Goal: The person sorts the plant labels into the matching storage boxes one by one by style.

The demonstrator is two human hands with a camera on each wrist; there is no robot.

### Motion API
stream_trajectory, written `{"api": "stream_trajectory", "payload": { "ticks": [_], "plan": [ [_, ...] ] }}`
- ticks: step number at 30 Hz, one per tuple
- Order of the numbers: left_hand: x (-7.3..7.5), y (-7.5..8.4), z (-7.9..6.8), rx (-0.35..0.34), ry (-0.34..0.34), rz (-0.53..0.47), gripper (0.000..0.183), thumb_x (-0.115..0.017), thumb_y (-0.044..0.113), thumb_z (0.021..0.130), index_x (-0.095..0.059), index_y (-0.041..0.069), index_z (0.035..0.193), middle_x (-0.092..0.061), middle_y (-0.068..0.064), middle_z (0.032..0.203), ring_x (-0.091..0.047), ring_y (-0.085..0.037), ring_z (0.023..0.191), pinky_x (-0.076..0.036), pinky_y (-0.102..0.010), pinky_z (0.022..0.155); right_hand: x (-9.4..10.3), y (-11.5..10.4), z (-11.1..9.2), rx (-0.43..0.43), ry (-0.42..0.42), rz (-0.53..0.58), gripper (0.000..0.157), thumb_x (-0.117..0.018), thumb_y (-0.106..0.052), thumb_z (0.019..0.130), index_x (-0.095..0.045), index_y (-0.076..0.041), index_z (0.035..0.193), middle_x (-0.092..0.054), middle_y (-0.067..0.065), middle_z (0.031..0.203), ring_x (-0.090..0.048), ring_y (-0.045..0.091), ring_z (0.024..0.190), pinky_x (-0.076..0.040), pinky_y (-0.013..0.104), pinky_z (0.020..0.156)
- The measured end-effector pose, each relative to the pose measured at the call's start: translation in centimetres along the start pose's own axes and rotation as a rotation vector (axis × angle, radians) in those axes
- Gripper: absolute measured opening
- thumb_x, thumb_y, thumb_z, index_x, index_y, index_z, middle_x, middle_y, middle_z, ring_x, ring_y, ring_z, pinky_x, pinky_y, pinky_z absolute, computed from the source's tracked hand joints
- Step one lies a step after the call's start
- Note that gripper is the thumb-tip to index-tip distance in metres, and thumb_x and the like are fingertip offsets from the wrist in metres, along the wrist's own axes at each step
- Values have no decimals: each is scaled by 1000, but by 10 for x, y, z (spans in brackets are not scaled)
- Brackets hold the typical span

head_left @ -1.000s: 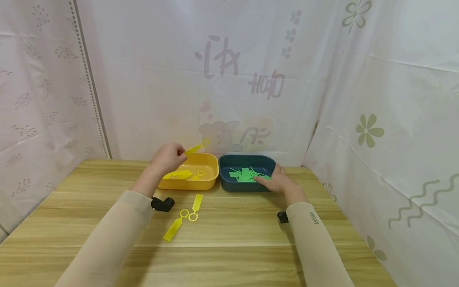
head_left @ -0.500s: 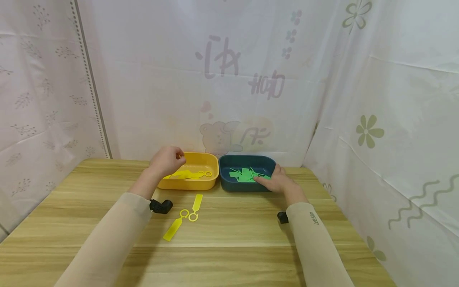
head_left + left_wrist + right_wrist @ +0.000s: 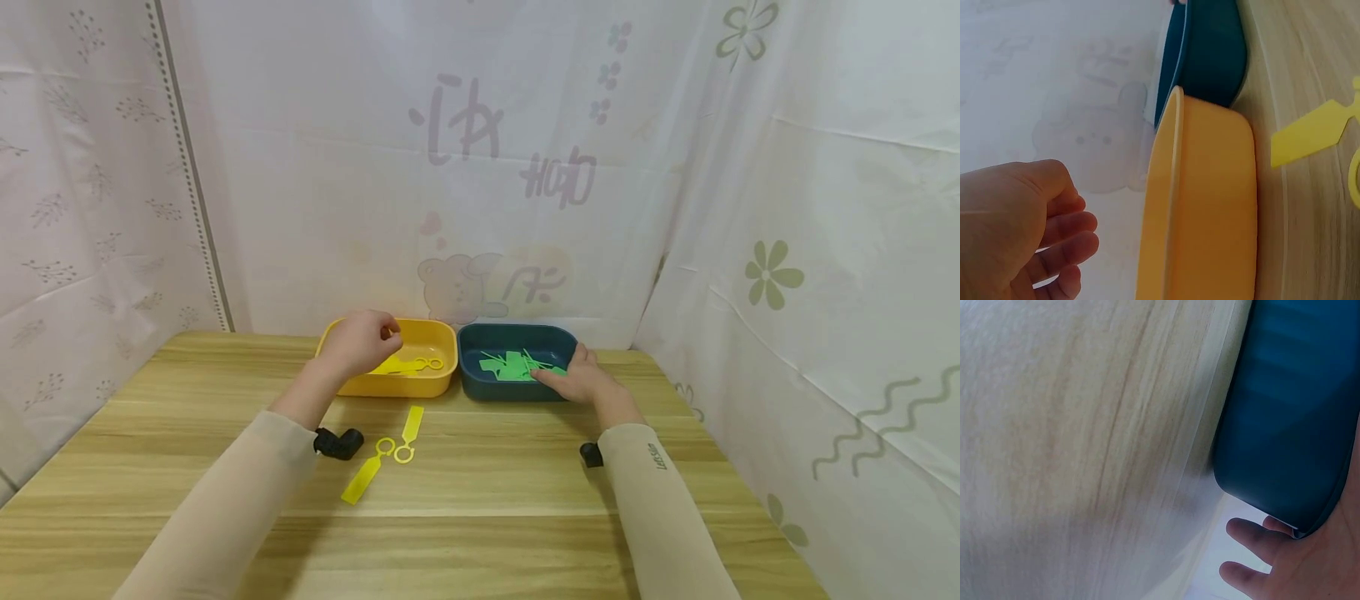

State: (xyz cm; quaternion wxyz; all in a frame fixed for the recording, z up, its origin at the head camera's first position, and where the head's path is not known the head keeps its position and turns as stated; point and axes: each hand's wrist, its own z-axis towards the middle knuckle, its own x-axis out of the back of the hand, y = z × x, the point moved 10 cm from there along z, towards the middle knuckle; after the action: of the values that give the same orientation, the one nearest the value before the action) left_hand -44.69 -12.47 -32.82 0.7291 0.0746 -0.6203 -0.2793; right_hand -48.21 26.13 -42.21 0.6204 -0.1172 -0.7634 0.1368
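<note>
My left hand (image 3: 363,342) is over the yellow bin (image 3: 431,385), its fingers loosely curled with nothing between them. In the left wrist view the same hand (image 3: 1029,231) is apart from the bin's rim. Several flat yellow tags with ring ends (image 3: 401,365) lie inside that bin, partly hidden by the hand. My right hand (image 3: 581,379) holds the dark blue bin (image 3: 480,390) at its right corner, thumb over the rim and fingers around the outside. Green tags (image 3: 513,367) lie heaped in the blue bin.
Two yellow ring tags, one nearer (image 3: 363,478) and one farther (image 3: 412,425), lie on the wooden table (image 3: 480,517) before the yellow bin. The bins stand side by side near a patterned white curtain (image 3: 337,192), which also hangs along both sides.
The yellow tag pinched by my left hand dropped into the yellow bin. That hand then shifted slightly right, its fingers loosening. My right hand stayed on the blue bin.
</note>
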Motion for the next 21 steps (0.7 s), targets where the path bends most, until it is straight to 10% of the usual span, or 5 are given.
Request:
{"api": "stream_trajectory", "payload": {
  "ticks": [12,21],
  "plan": [
    [-21,39,-12,-130,-93,51,28,-70,25,102,-80,8,122,-76,-6,102,-64,-22,85,-58,-38,83,-1,1,2,-12,1,1,140,-49,-88,96,19,12,167,10,38,178,-21,63,162,-26,70,131],
    [-55,52,-25,-201,-289,65,10,-78,22,101,-82,14,105,-74,1,90,-63,-18,82,-57,-34,82,-1,1,0,-18,-13,-5,140,-48,-88,97,22,12,166,13,38,177,-20,64,161,-26,72,130]
  ]
}}
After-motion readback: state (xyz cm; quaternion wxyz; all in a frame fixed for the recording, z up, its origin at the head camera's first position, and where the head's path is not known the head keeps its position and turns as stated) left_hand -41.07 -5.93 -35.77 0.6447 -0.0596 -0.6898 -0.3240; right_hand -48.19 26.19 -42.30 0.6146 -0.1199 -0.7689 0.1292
